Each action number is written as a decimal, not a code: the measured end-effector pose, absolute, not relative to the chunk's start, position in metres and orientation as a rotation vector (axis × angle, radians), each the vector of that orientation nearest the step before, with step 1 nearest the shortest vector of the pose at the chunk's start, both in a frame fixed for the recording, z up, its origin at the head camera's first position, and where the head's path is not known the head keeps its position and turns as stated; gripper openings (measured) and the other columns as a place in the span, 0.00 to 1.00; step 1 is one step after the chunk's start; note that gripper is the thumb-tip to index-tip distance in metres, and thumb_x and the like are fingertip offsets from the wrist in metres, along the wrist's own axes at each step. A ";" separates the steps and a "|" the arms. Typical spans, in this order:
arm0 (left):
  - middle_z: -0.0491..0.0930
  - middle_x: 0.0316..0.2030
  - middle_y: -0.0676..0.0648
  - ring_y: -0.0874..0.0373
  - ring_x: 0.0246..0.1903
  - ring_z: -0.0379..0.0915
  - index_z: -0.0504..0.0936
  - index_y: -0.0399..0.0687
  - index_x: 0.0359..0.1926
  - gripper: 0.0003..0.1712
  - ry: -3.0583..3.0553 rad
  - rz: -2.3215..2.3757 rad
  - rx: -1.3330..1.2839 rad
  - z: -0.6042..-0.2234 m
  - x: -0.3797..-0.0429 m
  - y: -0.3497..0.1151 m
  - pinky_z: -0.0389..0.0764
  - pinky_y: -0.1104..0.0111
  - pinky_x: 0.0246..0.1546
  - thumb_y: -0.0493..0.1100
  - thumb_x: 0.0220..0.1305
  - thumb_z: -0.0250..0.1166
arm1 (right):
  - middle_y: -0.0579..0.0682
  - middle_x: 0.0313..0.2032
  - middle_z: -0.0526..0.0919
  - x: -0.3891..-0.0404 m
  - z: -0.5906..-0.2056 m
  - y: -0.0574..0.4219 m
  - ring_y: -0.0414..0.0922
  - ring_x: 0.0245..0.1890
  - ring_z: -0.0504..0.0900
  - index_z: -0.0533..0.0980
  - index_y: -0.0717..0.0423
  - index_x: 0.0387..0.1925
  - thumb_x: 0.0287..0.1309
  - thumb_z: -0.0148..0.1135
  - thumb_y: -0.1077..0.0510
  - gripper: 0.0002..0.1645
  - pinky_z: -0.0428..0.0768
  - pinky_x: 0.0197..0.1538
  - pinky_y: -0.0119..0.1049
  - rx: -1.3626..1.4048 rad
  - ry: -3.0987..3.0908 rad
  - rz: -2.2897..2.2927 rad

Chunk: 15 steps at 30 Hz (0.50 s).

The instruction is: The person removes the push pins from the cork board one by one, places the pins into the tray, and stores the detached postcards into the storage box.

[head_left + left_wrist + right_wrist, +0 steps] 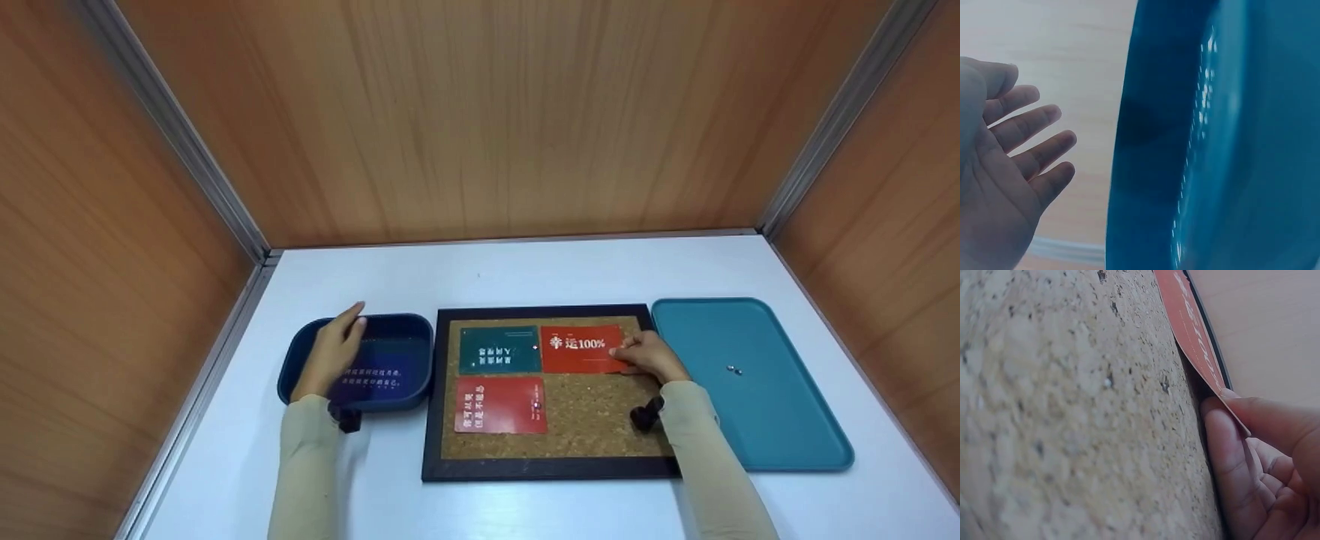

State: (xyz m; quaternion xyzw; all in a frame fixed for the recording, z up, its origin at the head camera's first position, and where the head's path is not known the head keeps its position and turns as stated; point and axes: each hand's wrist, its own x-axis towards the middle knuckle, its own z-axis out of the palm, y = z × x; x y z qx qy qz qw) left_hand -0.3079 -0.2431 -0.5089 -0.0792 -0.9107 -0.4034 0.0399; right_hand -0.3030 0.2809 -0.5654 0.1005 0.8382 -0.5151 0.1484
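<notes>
My right hand [651,355] pinches the right edge of a red card [581,358] printed "100%", thumb on top and a finger beneath. In the right wrist view that card [1190,332] lifts off the cork at the pinched end. It lies along the top of a dark-framed cork board [600,420], beside a green card [499,351]. Another red card [501,405] lies below the green one; small pins show on both. Over the left side of a blue bin [420,394] is my left hand [332,351], holding nothing, its fingers [1027,126] spread and relaxed in the left wrist view.
A dark blue-purple card [382,367] lies in the bin. Right of the board, a teal tray [787,405] bears a few small shiny pins [734,370]. Wood-grain panels [480,127] enclose the white table [525,274] at the back and sides.
</notes>
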 end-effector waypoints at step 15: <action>0.58 0.71 0.35 0.42 0.72 0.51 0.62 0.37 0.70 0.27 -2.733 -1.202 -0.023 -0.526 -0.297 -0.294 0.53 0.52 0.73 0.45 0.76 0.45 | 0.59 0.38 0.77 -0.304 -0.566 0.280 0.38 0.27 0.82 0.71 0.67 0.40 0.61 0.62 0.59 0.14 0.86 0.33 0.33 0.298 2.430 -1.462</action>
